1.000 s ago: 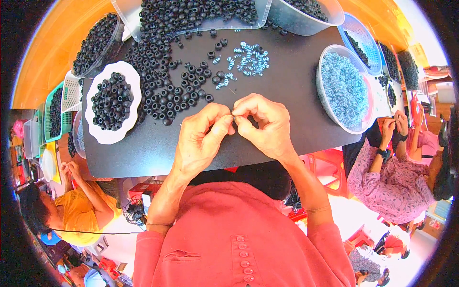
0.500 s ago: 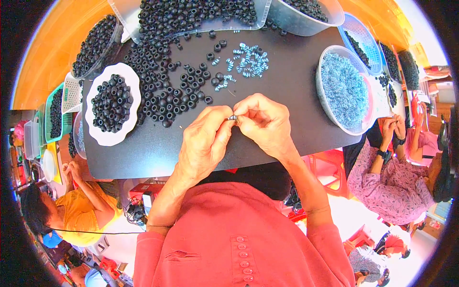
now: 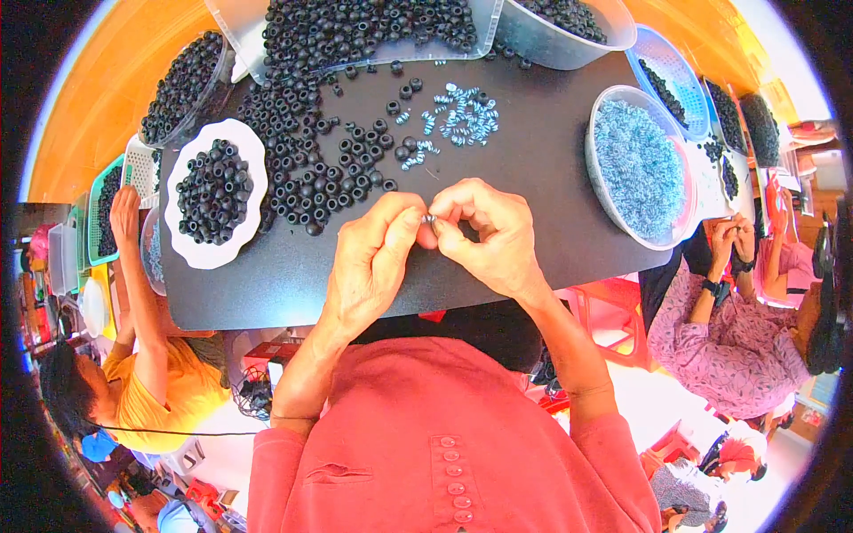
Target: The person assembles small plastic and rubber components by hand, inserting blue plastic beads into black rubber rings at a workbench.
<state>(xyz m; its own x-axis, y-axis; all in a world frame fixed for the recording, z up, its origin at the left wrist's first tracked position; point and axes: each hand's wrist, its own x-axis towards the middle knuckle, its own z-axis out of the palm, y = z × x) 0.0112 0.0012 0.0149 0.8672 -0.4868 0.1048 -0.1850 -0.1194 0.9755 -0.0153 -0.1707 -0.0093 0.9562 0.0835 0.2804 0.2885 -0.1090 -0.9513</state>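
Above the near part of the dark table, my left hand point(image 3: 377, 255) and my right hand point(image 3: 491, 235) meet, fingertips almost touching. Pinched between them is a tiny silvery part point(image 3: 430, 218) that looks like a small metal spring. Both hands are closed on it, thumb against forefinger; the fingers hide most of it, and whether a black piece is there too I cannot tell. Just beyond my fingers lie a loose pile of small metal springs point(image 3: 468, 117) and many round black bead-like pieces with holes point(image 3: 330, 186).
A white scalloped plate point(image 3: 259, 200) of black pieces stands at left, a clear bowl point(image 3: 593, 169) of springs at right. Along the far edge are a clear bin point(image 3: 494, 22) and a tub point(image 3: 569, 55). Co-workers sit left, in a yellow shirt point(image 3: 178, 386), and right, in patterned clothing point(image 3: 702, 355).
My left thumb has moved up onto the small part, and my hands have shifted slightly. At left, the co-worker in yellow has stretched a hand out toward the green basket.
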